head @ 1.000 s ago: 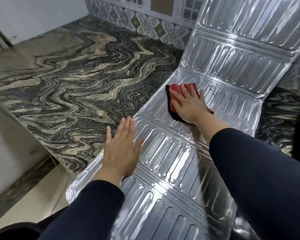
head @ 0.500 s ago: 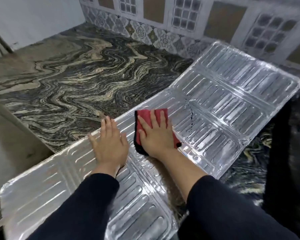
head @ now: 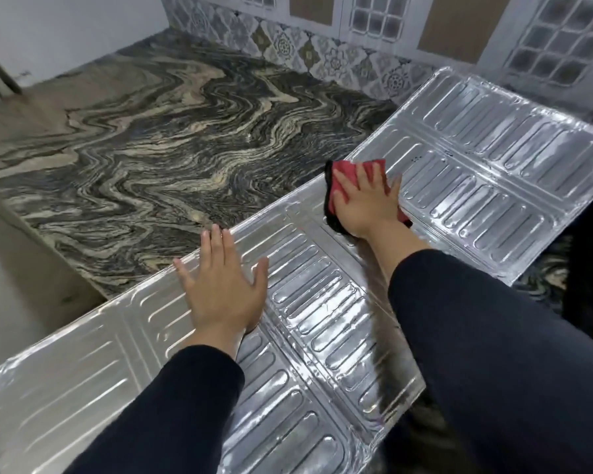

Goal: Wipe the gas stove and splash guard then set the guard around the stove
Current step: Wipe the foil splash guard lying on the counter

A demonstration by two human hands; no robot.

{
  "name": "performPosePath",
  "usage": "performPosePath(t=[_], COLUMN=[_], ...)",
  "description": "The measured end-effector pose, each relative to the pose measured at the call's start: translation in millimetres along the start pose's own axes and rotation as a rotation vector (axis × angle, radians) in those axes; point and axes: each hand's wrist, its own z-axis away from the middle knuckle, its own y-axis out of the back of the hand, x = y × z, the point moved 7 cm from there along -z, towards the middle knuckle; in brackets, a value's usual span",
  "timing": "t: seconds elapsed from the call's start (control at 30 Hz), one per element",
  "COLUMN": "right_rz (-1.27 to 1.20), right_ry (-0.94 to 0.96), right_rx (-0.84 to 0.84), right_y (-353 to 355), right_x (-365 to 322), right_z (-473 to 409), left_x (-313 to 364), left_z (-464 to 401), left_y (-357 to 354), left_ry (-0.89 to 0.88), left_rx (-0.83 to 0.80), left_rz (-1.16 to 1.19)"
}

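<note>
- Guard (head: pixel 322 336) lies flat & unfolded across the desk (head: pixel 172 159), running from lower left to upper right; its near-left end w/ rounded corner overhangs the desk's front edge.
- Guard is shiny silver foil-like sheet, embossed w/ rows of rounded oblong ribs, split into panels by straight creases.
- Both arms in dark sleeves cover much of the near panels; bottom of guard cut off by frame.
- Left hand (head: pixel 225 289): flat, fingers spread wide, palm down on guard near its far edge, gripping nothing.
- Right hand (head: pixel 367 200): flat, fingers spread, pressing a red cloth (head: pixel 343 172) w/ dark trim onto the mid crease of the guard; most of cloth hidden under the palm.
- Left of guard: big open stretch of desk, dark stone w/ wavy beige veins.
- Right of guard: dark area, too dim to make out.
- Far: patterned tile strip (head: pixel 288 46) along the wall behind desk; white wall at left.
</note>
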Motion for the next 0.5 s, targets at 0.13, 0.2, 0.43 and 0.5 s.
performPosePath(t=[0.13, 0.2, 0.43, 0.5], right_rz=[-0.029, -0.084, 0.032, 0.047], right_ry=[0.074, 0.183, 0.256, 0.151], right_rx=[0.002, 0.034, 0.029, 0.023], right_y=[-10.6, -15.9, -15.7, -13.9], right_x=[-54.6, -73.6, -13.7, 18.1], right_z=[58.5, 104.5, 183.6, 179.6], left_x=[-1.1, -0.3, -1.1, -1.7], left_z=[0.2, -0.1, 0.9, 1.4], left_y=[0.5, 1.2, 3.6, 3.9], left_ry=[0.005, 0.016, 0.006, -0.004], left_rx=[0.004, -0.004, -0.018, -0.026], left_rz=[0.016, 0.02, 0.02, 0.006])
